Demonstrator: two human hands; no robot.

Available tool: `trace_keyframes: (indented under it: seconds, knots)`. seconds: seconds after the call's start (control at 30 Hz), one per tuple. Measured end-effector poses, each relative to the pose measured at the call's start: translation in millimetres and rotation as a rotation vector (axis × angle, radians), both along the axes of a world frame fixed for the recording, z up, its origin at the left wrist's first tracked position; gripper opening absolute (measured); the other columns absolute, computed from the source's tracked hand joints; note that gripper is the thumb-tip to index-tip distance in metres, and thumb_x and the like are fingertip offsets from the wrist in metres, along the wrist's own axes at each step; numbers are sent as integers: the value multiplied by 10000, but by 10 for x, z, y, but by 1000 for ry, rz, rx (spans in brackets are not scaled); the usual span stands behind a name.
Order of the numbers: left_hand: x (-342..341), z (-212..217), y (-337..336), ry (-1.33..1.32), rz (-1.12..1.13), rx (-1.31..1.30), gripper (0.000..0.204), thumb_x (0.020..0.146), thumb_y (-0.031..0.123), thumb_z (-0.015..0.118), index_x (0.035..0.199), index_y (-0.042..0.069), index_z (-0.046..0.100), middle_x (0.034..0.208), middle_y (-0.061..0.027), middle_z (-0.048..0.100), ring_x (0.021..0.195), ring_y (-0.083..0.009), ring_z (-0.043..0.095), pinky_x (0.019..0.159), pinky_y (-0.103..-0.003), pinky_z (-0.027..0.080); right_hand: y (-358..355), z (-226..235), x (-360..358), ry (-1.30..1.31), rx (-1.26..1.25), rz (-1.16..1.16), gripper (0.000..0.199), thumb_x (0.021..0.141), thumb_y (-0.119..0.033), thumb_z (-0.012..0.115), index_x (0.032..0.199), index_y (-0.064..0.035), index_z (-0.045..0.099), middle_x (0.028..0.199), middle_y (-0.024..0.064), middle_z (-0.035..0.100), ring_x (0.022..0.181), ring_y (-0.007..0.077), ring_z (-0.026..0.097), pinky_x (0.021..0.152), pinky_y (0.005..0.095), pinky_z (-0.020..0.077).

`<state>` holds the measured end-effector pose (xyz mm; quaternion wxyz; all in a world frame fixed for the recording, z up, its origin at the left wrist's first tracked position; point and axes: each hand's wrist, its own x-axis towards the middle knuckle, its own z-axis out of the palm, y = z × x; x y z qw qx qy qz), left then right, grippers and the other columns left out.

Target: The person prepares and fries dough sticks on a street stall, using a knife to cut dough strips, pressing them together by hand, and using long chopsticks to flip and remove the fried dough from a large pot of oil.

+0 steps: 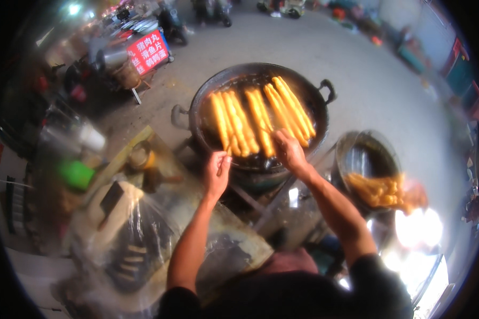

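Long golden fried dough sticks (234, 122) float in a wide black wok (197, 101) of dark oil. They lie side by side, pointing away from me. My left hand (216, 173) is closed at the wok's near rim on a thin chopstick (230, 143), whose tip reaches the near ends of the left group. Over the near side of the wok, my right hand (289, 151) is closed beside the middle dough sticks (259, 119). A thin stick, seemingly another chopstick, shows at its fingers, partly lost against the dough.
Right of the wok, a round container (370, 151) holds more fried dough (378, 189). A greasy work table (231, 234) with plastic sheeting (143, 223) stands near left. The wok's loop handles (329, 91) stick out sideways. A red sign (148, 50) stands far left.
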<state>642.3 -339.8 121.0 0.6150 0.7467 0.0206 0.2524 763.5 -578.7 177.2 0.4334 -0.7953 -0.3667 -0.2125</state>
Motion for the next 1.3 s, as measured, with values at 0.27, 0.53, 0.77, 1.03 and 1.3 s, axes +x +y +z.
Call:
trace_keyframes:
  seconds: [0.27, 0.53, 0.77, 1.03, 1.3]
  knots:
    - [154, 25, 250, 51, 82, 5, 286, 1057, 216, 600, 1227, -13, 594, 1049, -124, 696, 977, -174, 666, 869, -305, 532, 333, 116, -2, 304, 299, -128, 127, 998, -82, 652, 1076, 7, 699, 899, 166, 722, 834, 239, 741, 720, 343, 549]
    - [143, -28, 265, 168, 23, 74, 232, 1042, 212, 618, 1163, 13, 625, 1025, -117, 702, 928, -174, 671, 834, -324, 541, 353, -604, 456, -75, -148, -196, 118, 989, -111, 613, 1044, -27, 674, 950, 160, 715, 837, 358, 711, 712, 439, 559]
    - [198, 59, 272, 25, 224, 145, 213, 1043, 228, 611, 1112, 28, 632, 897, -114, 688, 837, -221, 669, 772, -358, 538, 406, -159, 8, 3, -74, 207, 65, 929, -73, 654, 991, -57, 662, 902, 141, 655, 896, 366, 659, 739, 463, 544]
    - [359, 99, 230, 80, 315, 271, 212, 1022, 248, 633, 1032, 36, 627, 857, -141, 669, 763, -268, 644, 726, -405, 528, 403, -327, 139, -8, -229, 148, 105, 910, -39, 676, 1014, -47, 688, 1001, 136, 712, 946, 344, 689, 791, 426, 571]
    - [549, -207, 547, 174, 164, -1, 190, 1049, 249, 593, 1079, 62, 607, 975, -52, 720, 675, -69, 522, 592, -232, 444, 356, -174, 32, 228, 4, -10, 112, 974, -55, 664, 1061, 7, 699, 968, 161, 721, 878, 287, 719, 761, 353, 558]
